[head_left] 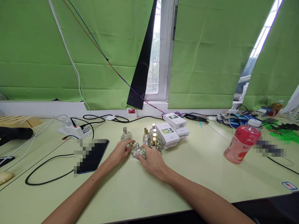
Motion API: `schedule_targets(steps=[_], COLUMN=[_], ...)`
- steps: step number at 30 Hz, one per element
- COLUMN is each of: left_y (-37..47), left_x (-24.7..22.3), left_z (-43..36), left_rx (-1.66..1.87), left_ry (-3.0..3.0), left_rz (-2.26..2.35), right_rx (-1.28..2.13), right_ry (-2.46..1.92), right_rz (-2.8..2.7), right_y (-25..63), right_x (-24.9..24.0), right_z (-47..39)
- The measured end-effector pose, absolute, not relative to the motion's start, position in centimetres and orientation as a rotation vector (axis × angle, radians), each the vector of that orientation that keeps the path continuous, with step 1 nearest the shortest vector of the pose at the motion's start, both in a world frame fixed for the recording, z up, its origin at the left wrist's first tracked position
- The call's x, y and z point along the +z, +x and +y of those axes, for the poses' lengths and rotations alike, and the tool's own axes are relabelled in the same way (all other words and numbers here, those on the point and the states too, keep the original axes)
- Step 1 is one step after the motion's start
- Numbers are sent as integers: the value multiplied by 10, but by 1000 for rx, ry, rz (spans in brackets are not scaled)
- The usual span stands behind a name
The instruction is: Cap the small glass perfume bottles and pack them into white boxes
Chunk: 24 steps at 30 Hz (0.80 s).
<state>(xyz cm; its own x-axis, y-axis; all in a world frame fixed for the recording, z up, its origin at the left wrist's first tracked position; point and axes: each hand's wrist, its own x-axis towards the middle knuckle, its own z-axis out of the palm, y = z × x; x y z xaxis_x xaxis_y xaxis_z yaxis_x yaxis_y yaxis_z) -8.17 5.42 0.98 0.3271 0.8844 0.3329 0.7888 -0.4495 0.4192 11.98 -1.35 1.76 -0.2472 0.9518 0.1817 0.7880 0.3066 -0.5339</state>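
Note:
A clear glass perfume bottle [137, 151] with a silver cap stands upright on the table between my two hands. My right hand [153, 162] is closed on its right side, the thumb across the glass; the other fingertips are partly hidden. Just left of that bottle is my left hand [121, 151], fingers apart and bent, tips close to the glass; whether they touch it I cannot tell. Behind the left hand stands another silver-capped bottle [126, 135]. Several gold- and silver-capped bottles [146, 137] cluster behind my right hand, partly covered by it.
White printed boxes [167, 133] are stacked right of the bottles. A dark tablet [94, 157] lies at left near a power strip [74, 129] and cables. Farther right stands a pink drink bottle [241, 143]. Green blinds [210, 56] hang behind the table [187, 177].

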Motion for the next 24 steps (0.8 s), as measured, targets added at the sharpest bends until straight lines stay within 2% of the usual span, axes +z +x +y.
schedule_targets(steps=[6, 13, 24], left_y=[-76, -61, -57], left_x=[21, 36, 31], left_z=[49, 30, 22], left_rx=[1027, 1396, 1405], left_ry=[2341, 2003, 2184], left_rz=[1538, 1370, 1201], right_rx=[453, 459, 454], right_ry=[-1541, -1504, -1520], right_rz=[-2111, -2097, -2104], right_y=[120, 120, 120], right_x=[15, 14, 17], right_z=[-13, -13, -13])
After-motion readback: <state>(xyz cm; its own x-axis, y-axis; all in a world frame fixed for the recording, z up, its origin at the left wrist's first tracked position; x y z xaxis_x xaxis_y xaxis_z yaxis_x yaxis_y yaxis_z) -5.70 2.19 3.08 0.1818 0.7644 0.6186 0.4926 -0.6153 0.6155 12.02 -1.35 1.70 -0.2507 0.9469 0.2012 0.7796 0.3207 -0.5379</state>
